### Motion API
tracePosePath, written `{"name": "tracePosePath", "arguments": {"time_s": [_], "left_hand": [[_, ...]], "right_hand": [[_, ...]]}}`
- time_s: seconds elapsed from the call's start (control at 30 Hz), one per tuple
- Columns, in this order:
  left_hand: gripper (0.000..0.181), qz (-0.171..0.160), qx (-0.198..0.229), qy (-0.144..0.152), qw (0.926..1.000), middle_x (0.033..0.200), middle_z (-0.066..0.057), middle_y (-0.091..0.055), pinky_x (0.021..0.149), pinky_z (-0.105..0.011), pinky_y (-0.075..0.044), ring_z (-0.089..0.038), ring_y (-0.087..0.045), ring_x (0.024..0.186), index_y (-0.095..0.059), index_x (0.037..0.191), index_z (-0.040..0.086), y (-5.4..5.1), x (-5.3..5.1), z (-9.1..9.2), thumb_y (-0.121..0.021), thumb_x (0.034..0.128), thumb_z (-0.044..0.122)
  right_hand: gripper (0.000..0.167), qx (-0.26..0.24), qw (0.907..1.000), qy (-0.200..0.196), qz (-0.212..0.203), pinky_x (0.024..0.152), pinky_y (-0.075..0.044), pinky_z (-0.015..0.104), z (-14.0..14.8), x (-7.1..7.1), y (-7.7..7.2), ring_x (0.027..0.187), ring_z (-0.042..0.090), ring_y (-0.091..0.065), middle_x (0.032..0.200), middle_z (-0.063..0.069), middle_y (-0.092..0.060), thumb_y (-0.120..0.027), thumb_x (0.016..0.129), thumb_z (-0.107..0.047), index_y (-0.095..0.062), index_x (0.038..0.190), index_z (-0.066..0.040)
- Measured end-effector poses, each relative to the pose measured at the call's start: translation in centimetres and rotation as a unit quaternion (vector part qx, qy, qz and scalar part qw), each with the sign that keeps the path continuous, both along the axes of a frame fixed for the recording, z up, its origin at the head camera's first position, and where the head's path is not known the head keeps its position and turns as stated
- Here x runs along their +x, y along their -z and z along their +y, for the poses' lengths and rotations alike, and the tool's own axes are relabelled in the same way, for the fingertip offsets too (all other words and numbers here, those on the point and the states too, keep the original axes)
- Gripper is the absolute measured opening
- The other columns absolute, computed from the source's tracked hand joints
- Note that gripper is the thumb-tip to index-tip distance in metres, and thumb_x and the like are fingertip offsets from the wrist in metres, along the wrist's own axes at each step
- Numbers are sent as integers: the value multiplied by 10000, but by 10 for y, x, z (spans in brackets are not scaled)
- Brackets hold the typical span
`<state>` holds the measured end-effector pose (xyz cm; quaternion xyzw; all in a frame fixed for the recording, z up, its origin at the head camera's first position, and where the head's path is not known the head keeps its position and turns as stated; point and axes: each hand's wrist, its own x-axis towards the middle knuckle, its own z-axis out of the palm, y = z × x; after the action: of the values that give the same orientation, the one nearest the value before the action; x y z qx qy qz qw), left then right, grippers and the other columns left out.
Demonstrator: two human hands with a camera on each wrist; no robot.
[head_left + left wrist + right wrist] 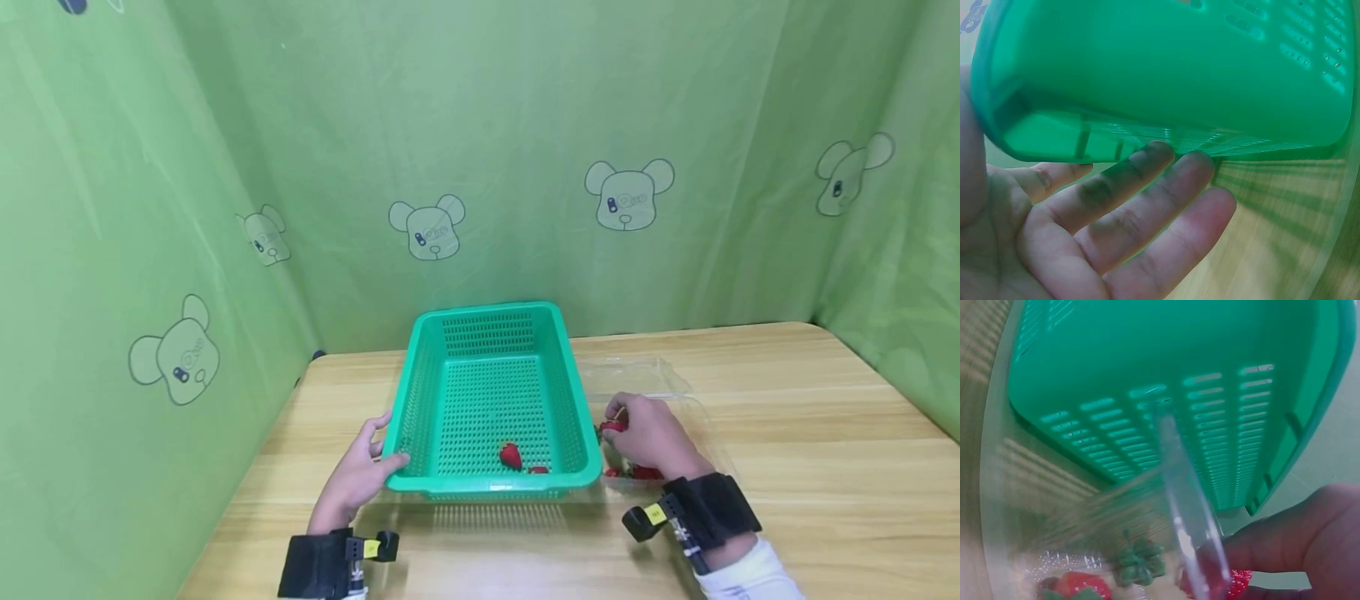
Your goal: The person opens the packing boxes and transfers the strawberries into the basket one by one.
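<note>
A green plastic basket [491,400] stands on the table with a strawberry [510,455] and part of another red one [538,470] inside. At its near left corner is my left hand [358,475], thumb over the rim, the other fingers [1141,219] along the outside wall. To the basket's right, my right hand [656,432] reaches into a clear plastic box [701,417] and pinches a strawberry [1239,582] between thumb and fingers. Several more strawberries [647,472] lie in the box, partly hidden by the hand; one [1085,584] shows in the right wrist view.
The box's clear lid [633,375] lies folded back toward the far edge of the wooden table [810,433]. Green curtains [510,150] printed with bear heads hang behind and at both sides. The box's wall stands close against the basket.
</note>
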<state>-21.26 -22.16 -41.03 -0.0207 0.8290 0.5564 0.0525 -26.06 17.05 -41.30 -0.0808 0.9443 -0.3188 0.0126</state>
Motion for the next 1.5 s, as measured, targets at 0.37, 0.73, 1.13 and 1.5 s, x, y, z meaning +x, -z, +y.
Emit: {"name": "tracePosePath", "arguments": {"time_s": [0.37,0.73,1.13,1.5], "left_hand": [[701,26,6,-26,10000,1343,-321,-481,931,-573,-442,-425,-533,1183,-284,1510,110,-2,2,2,-638,905,116],[700,36,-21,-42,10000,1346,-326,-475,929,-572,-443,-435,-513,1202,-280,1512,111,-1,1,2,-635,908,117],[691,1,39,-26,10000,1321,-307,-509,891,-509,-487,-372,-590,1116,-281,1509,106,-2,0,3,-629,911,107],[703,-20,61,-2,10000,1328,-302,-502,913,-533,-464,-351,-602,1094,-282,1509,128,-1,1,2,-636,902,110]], "right_hand": [[246,-30,9999,15,123,594,-505,345,-1,2,-6,737,212,-597,904,111,-650,-730,829,-91,-622,1033,-5],[243,-82,9998,66,177,618,-512,362,-2,5,-15,747,227,-596,899,114,-645,-726,835,-98,-621,1036,-10],[227,-127,9993,114,327,612,-510,353,-4,8,-20,732,212,-605,879,100,-650,-726,836,-92,-625,1025,-17],[213,-192,9990,89,386,590,-496,329,-4,9,-22,703,198,-591,856,87,-643,-722,839,-87,-627,1016,-17]]}}
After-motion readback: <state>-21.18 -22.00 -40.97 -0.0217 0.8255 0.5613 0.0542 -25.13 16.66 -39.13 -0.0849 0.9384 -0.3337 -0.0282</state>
